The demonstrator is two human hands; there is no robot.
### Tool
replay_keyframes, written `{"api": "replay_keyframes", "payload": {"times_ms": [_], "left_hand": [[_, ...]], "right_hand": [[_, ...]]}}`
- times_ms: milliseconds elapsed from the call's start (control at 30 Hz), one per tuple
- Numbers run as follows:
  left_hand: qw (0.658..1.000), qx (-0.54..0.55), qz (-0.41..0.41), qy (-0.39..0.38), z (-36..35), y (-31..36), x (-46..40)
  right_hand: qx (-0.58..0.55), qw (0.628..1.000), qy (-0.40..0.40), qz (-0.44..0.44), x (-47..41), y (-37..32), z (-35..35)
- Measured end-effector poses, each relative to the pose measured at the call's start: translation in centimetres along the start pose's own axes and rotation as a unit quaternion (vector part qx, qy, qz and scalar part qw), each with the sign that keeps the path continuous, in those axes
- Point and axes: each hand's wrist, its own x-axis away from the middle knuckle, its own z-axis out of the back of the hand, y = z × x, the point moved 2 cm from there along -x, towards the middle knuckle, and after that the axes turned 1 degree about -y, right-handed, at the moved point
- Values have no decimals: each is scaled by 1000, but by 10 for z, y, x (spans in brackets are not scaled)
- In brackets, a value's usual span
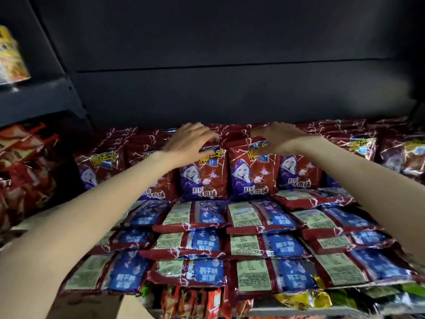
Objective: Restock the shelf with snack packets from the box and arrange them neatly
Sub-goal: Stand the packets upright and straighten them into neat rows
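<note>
Two bare hands are reaching deep into a dark shelf [207, 93], working along the top edges of a row of red snack packets standing upright against the back. The left hand [186, 143] is curling its fingers over the top seam of one standing packet [204, 173], seemingly pinching it, while the right hand [276, 139] is gripping the top edge of the neighbouring packet [250, 171] between bent fingers and thumb. The two packets are standing side by side, touching, with more of the same kind lined up to either side.

In front of them, rows of identical packets [259, 247] are lying flat, backs upward, overlapping like roof tiles down to the shelf's front edge. Other bright wrappers [299, 298] are showing on the level below, and different red bags [27, 162] are sitting to the left. No box is appearing in view.

Judging by the crinkled, shiny foil, these packets are likely light, soft and puffed with air, slippery against one another and prone to toppling or sliding when nudged. Their contents are probably brittle, so squeezing the middle is risking crushed snacks. The flat sealed strip along the top looks like the safest place to take hold, as both hands are doing, with gentle pressure steadying each packet upright.
</note>
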Motion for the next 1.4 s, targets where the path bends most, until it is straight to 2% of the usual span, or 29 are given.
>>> {"api": "replay_keyframes", "payload": {"times_ms": [133, 167, 267, 367, 500, 567, 667, 900, 1200, 1400], "left_hand": [[988, -6, -90, 125, -14, 8, 11], [989, -7, -93, 115, -19, 10, 15], [995, -57, -76, 12, -47, 16, 27], [991, -102, -83, -15, -66, 14, 29], [992, -107, -61, -32, -69, 2, 31], [993, -102, -51, -34, -69, 0, 33], [995, -89, -43, -33, -67, -1, 34], [995, -76, -45, -41, -66, -7, 28], [994, -83, -50, -48, -68, -9, 30], [995, -65, -35, -64, -59, -1, 29]], "right_hand": [[50, 998, 45, -12, -3, -3, -8], [63, 997, 53, -13, -2, -3, -12], [83, 990, 110, 0, 1, 0, -25], [99, 981, 157, 51, 6, 1, -35], [221, 940, 147, 214, 10, -4, -53], [305, 917, 103, 238, 9, -3, -63], [337, 914, 81, 212, 7, 0, -73], [332, 926, 139, 111, 7, -4, -83], [346, 919, 117, 148, 10, 7, -93], [325, 932, 106, 125, 7, 4, -98]]}}
